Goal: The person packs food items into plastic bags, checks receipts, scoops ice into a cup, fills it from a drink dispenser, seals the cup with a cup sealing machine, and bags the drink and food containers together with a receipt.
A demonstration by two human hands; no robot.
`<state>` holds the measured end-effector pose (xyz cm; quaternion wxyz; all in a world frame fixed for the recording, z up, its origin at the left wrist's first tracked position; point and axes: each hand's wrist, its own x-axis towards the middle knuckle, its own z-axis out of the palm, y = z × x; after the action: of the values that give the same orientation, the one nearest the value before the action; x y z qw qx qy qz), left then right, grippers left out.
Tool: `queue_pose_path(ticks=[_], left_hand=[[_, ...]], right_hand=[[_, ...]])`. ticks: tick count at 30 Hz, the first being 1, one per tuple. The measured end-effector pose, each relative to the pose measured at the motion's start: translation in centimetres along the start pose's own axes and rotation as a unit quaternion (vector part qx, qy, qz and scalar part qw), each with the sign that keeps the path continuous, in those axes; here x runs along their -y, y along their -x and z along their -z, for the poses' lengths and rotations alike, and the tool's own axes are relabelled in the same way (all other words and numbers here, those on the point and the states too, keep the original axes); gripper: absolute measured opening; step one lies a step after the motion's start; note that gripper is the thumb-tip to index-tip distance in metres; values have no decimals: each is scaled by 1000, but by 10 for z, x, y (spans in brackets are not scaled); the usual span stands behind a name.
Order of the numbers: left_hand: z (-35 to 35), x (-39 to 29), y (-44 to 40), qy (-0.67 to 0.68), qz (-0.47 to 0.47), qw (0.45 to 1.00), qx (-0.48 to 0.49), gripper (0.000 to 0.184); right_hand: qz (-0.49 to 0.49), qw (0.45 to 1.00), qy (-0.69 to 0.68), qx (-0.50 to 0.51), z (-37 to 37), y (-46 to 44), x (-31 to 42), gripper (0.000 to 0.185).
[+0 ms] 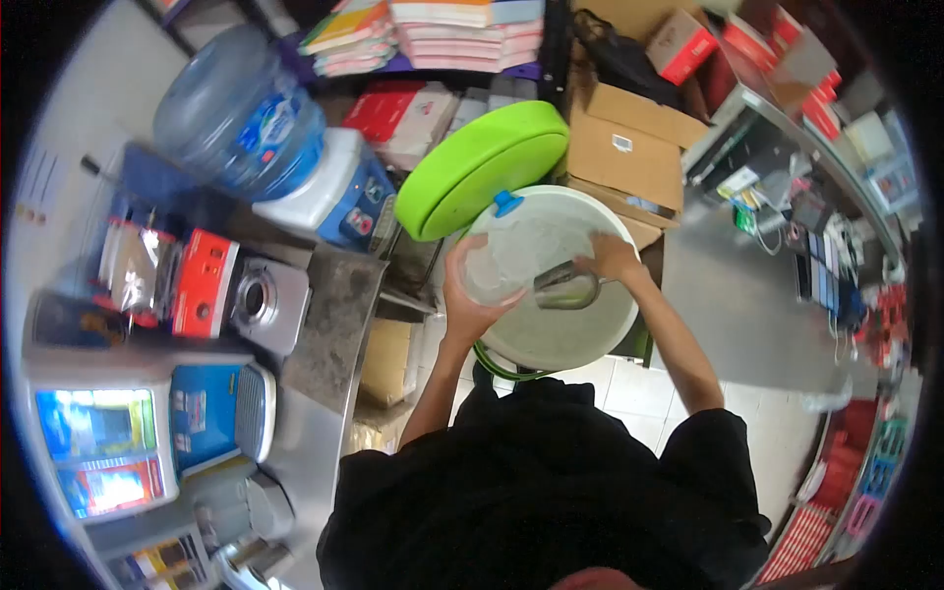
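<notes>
Left hand (470,295): curved wide around a clear container (490,273), thumb on the near side, fingers on the far side; container sits at the left rim of the white bucket (556,344). Right hand (615,258): fingers bent in, gripping a metal scoop (565,289) inside the bucket's rim, right of the container; finger detail blurred. Green lid (482,172) stands tilted beside the bucket's far-left edge. Blue clip-like piece (506,204) at the far-left rim.
</notes>
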<state>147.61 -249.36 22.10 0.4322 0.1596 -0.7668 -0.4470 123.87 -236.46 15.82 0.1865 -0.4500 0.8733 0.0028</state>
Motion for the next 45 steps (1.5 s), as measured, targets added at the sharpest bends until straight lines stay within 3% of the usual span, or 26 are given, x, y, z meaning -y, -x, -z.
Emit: queue_pose_path(ticks=[2, 4, 9, 10, 11, 12, 14, 15, 17, 19, 20, 22, 23, 24, 26, 28, 31, 36, 39, 45], left_hand=[[11, -10, -2, 42, 24, 998, -41, 81], [19, -35, -8, 27, 37, 997, -62, 82], [42, -43, 16, 100, 67, 985, -125, 82], [52, -48, 23, 91, 81, 983, -139, 82], [62, -58, 31, 52, 78, 983, -157, 81], [74, -68, 37, 11, 76, 981, -177, 81], [105, -73, 53, 1, 25, 976, -217, 83], [126, -81, 63, 4, 30, 970, -243, 84], [157, -96, 82, 37, 35, 961, -272, 86], [198, -98, 114, -8, 43, 949, -314, 87], [219, -104, 129, -27, 46, 944, -326, 88], [262, -107, 167, 1, 54, 928, -370, 87], [283, -111, 186, 9, 60, 915, -398, 86], [311, -105, 210, -71, 64, 906, -412, 85], [357, -109, 252, -155, 67, 871, -462, 81], [404, -106, 294, -174, 60, 843, -506, 78], [470, -109, 347, -288, 110, 751, -584, 79], [561, -76, 407, -311, 88, 653, -684, 82], [585, -67, 416, -330, 89, 624, -703, 83], [615, -43, 415, -324, 86, 654, -678, 82]], right_hand=[[35, 970, -159, -181, 9, -25, 47, 77], [72, 944, -157, -282, 9, -54, 88, 74], [96, 868, -216, -436, -42, -118, 126, 56], [79, 883, -252, -388, -42, -117, 125, 57], [149, 868, -213, -423, -58, -139, 110, 63], [157, 868, -232, -410, -52, -136, 108, 65], [219, 852, -155, -450, -26, -145, 106, 58], [194, 860, -248, -402, -2, -145, 112, 55], [203, 872, -169, -412, 68, -95, 132, 50], [181, 881, -230, -373, 108, -71, 124, 53], [232, 860, -243, -383, 119, -82, 96, 52], [150, 914, -189, -327, 152, -11, 108, 50], [157, 931, -139, -300, 145, -8, 97, 56], [162, 944, -87, -273, 139, -11, 81, 62], [204, 928, -26, -310, 94, -31, 58, 63], [72, 977, -67, -189, 58, -25, 63, 70], [-1, 986, -10, -169, 14, -20, 70, 76], [-99, 977, 50, -182, -9, -30, 66, 74], [-103, 976, 17, -191, -18, -20, 59, 73], [-88, 973, -37, -210, -24, -10, 55, 73]])
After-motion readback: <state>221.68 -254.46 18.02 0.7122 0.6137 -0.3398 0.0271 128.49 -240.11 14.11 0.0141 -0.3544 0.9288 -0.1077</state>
